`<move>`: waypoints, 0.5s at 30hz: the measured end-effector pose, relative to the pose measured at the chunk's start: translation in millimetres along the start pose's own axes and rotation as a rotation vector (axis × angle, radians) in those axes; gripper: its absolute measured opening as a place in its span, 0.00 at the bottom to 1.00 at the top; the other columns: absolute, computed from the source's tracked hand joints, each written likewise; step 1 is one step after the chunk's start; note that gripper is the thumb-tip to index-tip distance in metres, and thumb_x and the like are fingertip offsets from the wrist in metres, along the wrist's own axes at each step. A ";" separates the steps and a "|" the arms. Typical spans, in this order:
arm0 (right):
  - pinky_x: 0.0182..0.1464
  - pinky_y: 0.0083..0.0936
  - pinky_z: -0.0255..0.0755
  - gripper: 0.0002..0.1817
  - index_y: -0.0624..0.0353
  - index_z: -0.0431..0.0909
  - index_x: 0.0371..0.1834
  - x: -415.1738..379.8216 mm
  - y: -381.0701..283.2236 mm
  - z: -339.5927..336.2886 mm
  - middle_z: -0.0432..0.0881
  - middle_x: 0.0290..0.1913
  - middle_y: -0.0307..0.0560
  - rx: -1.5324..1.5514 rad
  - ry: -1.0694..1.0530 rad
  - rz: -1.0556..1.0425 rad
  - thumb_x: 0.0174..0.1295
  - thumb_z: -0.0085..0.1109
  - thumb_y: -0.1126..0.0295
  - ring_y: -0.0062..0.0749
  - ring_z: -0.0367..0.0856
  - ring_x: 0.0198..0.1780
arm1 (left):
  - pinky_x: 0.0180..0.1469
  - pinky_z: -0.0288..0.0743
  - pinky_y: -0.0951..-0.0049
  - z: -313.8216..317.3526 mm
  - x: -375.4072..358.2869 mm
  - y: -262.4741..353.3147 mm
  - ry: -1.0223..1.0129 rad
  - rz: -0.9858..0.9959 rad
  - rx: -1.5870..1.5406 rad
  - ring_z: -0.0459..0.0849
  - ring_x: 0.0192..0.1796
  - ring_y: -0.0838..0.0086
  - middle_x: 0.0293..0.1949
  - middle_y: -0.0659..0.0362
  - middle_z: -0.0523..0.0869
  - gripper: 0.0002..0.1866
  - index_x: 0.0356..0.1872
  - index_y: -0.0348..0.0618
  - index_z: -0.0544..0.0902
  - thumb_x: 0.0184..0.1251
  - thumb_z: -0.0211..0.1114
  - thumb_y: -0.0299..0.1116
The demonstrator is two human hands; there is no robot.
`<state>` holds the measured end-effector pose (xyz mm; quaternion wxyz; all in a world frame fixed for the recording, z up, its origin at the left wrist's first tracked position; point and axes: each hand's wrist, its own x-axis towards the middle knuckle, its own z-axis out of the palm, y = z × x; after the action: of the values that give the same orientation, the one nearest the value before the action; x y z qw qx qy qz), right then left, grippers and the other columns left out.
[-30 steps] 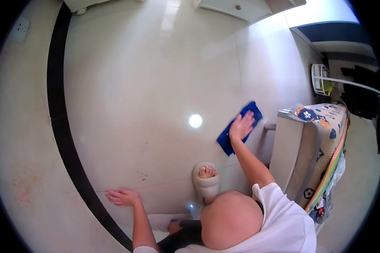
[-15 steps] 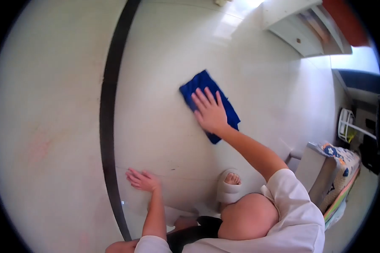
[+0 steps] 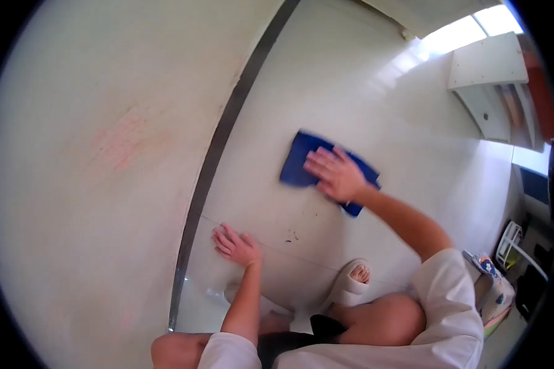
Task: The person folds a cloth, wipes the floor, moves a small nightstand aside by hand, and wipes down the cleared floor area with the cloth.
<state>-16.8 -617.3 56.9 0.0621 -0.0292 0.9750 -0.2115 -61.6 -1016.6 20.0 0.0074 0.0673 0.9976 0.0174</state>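
Note:
A dark blue cloth (image 3: 300, 161) lies spread on the pale tiled floor (image 3: 326, 74). My right hand (image 3: 337, 174) rests flat on top of it, fingers stretched out and slightly blurred. My left hand (image 3: 235, 245) is open on the floor near the dark strip, holding nothing, with its fingers spread. Between the cloth and my left hand are a few small dark specks (image 3: 292, 235).
A dark strip (image 3: 218, 144) runs along the base of a pale wall (image 3: 61, 203) with a pinkish stain. My slippered foot (image 3: 353, 280) is below the cloth. A white cabinet (image 3: 489, 64) stands at the upper right, and patterned fabric (image 3: 495, 289) at the lower right.
The view has swung, so the wall strip slants more. The cloth under my right hand is turned differently, and the specks on the floor show more clearly. My left hand stays on the floor.

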 end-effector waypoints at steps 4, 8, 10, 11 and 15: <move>0.89 0.53 0.40 0.38 0.42 0.57 0.90 58.3 85.3 -48.3 0.53 0.92 0.42 -0.252 0.022 0.212 0.78 0.55 0.54 0.42 0.47 0.92 | 0.83 0.45 0.30 -1.9 3.4 2.5 -0.034 -0.019 0.008 0.51 0.88 0.42 0.88 0.43 0.56 0.42 0.88 0.48 0.60 0.75 0.56 0.50; 0.89 0.55 0.41 0.37 0.39 0.54 0.91 135.9 98.3 -41.3 0.51 0.92 0.39 -0.311 0.162 0.496 0.80 0.45 0.53 0.44 0.46 0.92 | 0.83 0.44 0.30 -2.6 2.6 4.5 -0.024 -0.035 -0.035 0.52 0.88 0.41 0.87 0.44 0.57 0.41 0.87 0.48 0.62 0.77 0.54 0.52; 0.89 0.57 0.39 0.37 0.42 0.56 0.91 168.9 76.5 -16.6 0.52 0.92 0.40 -0.288 0.334 0.672 0.78 0.44 0.54 0.46 0.47 0.92 | 0.83 0.45 0.29 5.2 3.9 0.8 -0.001 -0.040 -0.047 0.52 0.88 0.39 0.87 0.44 0.59 0.40 0.86 0.47 0.65 0.78 0.52 0.56; 0.89 0.58 0.38 0.37 0.47 0.59 0.89 175.4 67.4 -5.8 0.55 0.91 0.41 -0.255 0.447 0.674 0.77 0.45 0.55 0.46 0.48 0.91 | 0.82 0.45 0.29 3.3 -1.7 -3.1 0.004 -0.037 -0.050 0.53 0.87 0.39 0.87 0.44 0.59 0.40 0.86 0.47 0.65 0.78 0.51 0.57; 0.88 0.59 0.39 0.35 0.49 0.66 0.86 198.5 38.7 -4.9 0.60 0.89 0.40 -0.210 0.452 0.539 0.75 0.48 0.57 0.47 0.51 0.90 | 0.81 0.46 0.27 3.1 5.8 8.2 0.042 -0.025 -0.074 0.54 0.86 0.38 0.86 0.44 0.60 0.40 0.85 0.47 0.66 0.79 0.49 0.59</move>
<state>-215.4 -596.7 23.7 -0.1047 0.2699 0.9532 -0.0873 -66.2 -1007.6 17.1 -0.0106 0.0542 0.9969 0.0554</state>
